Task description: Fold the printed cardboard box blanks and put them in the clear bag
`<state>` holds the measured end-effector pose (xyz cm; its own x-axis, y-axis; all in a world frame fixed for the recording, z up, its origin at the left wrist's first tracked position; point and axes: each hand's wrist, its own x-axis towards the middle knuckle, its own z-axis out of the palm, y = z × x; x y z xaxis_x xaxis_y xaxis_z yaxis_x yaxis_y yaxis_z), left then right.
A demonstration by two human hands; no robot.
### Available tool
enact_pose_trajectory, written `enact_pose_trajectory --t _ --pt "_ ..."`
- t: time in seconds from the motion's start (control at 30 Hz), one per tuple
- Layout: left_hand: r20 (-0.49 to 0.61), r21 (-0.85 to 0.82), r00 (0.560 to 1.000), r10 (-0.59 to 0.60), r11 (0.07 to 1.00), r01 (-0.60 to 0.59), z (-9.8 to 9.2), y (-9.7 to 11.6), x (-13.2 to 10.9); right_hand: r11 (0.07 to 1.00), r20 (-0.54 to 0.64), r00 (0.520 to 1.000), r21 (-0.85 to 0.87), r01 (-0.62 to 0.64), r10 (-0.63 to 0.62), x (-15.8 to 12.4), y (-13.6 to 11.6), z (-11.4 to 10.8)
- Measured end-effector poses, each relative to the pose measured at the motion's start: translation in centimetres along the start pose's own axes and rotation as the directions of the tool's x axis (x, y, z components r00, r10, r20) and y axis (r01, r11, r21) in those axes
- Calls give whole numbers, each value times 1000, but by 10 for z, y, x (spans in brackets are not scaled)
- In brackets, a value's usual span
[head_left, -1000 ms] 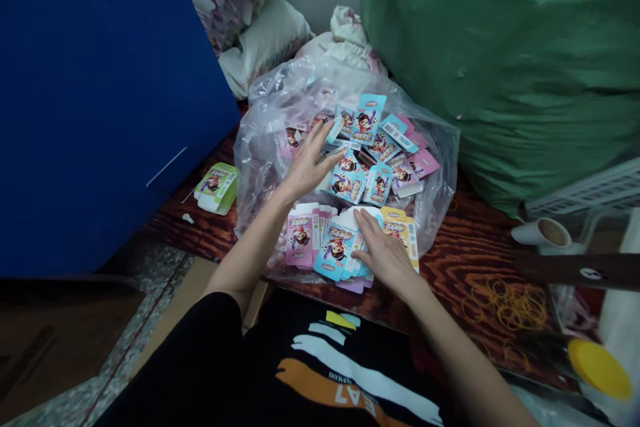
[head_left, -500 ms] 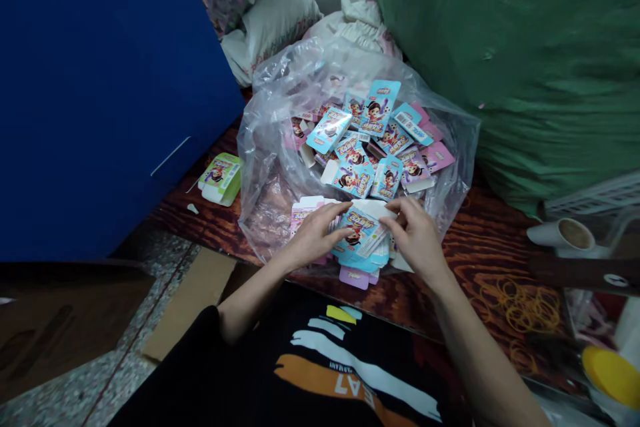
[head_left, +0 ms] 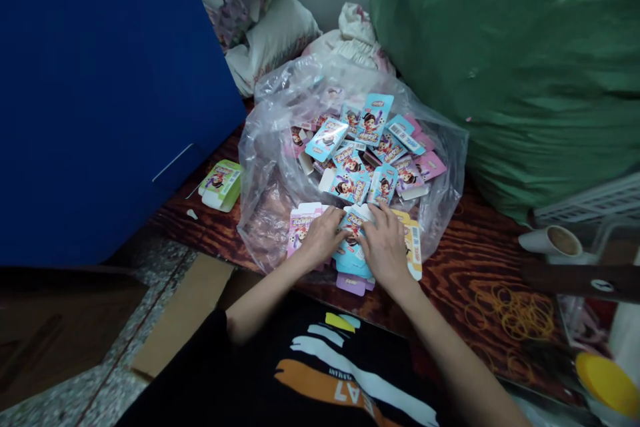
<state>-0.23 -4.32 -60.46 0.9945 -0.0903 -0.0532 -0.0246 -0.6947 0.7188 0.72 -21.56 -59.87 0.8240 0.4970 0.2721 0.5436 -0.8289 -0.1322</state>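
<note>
A small blue cardboard box [head_left: 353, 250] with a cartoon figure lies flat on a pile close to my body, its white flap at the far end. My left hand [head_left: 323, 237] holds its left edge, thumb and fingers bent against it. From the other side my right hand [head_left: 387, 247] grips the box, its thumb over the printed face and its fingers at the far right edge. Beneath sticks out a purple box [head_left: 351, 283]. Pink boxes [head_left: 300, 227] lie left of my left hand, and a yellow box [head_left: 414, 243] shows right of my right hand.
A clear plastic bag [head_left: 265, 180] lies under a heap of blue and pink boxes [head_left: 350, 187]. A green box [head_left: 220, 185] sits left on the wooden table [head_left: 460, 267]. Rubber bands [head_left: 525, 310] and a paper cup [head_left: 555, 241] are right; a green sack [head_left: 475, 67] stands behind.
My right hand has moved left and down over the blue box, uncovering the yellow box. The blue box now lies flatter on the pile. The view has shifted slightly.
</note>
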Motion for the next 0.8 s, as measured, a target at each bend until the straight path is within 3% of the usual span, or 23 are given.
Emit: enact_pose_trajectory --t 0.13,0.27,0.53,0.67,0.8 --pt "-49 -12 999 2 1000 -3 -1 3 -3 999 -81 996 28 -44 46 -2 -1 4" --pt "-148 -73 989 -18 997 7 1 5 -5 996 -87 994 64 -56 62 -9 0 8" --pt "-408 -442 911 -59 886 -140 4 14 -2 966 -173 975 241 -96 140 -9 -5 2" --pt "-335 -619 939 -77 769 -158 -5 22 -3 934 -261 949 349 -79 177 -5 -5 -10" --pt "-215 -786 969 -122 611 -97 -13 28 -3 937 -328 924 341 -77 195 -1 -7 -22"
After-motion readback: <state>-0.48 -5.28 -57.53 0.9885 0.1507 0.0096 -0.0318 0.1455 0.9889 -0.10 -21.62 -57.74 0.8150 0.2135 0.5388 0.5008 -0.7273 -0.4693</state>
